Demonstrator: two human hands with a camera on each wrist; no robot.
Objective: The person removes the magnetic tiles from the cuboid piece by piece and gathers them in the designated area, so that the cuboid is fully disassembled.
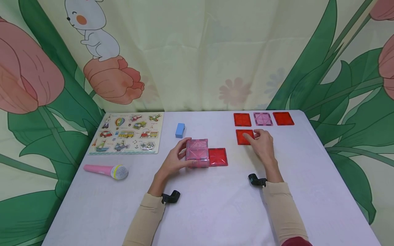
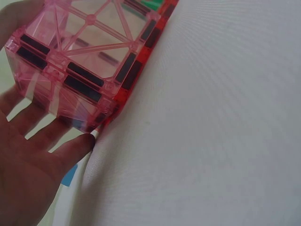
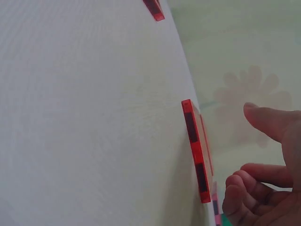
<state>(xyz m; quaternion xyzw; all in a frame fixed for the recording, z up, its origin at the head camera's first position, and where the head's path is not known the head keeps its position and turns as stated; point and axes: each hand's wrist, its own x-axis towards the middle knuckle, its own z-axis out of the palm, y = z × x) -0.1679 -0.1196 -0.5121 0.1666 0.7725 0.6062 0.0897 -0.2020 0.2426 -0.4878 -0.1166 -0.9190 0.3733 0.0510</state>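
Note:
Near the middle of the table in the head view, my left hand (image 1: 172,163) grips a translucent pink magnetic-tile cube (image 1: 197,149) from its left side. Dark magnets along the edges of that pink cube (image 2: 75,77) show in the left wrist view, with my fingers spread against one face. A flat red magnetic tile (image 1: 219,157) lies against the cube's right side. My right hand (image 1: 263,145) hovers at another red tile (image 1: 241,136), fingers loosely bent. In the right wrist view a gap shows between my right hand (image 3: 268,197) and this red tile (image 3: 196,150).
Along the back right lie a red tile (image 1: 242,120), a pink tile (image 1: 263,119) and another red tile (image 1: 283,118). A blue block (image 1: 180,130) stands behind my left hand. To the left are a picture puzzle board (image 1: 129,133) and a pink toy microphone (image 1: 104,170).

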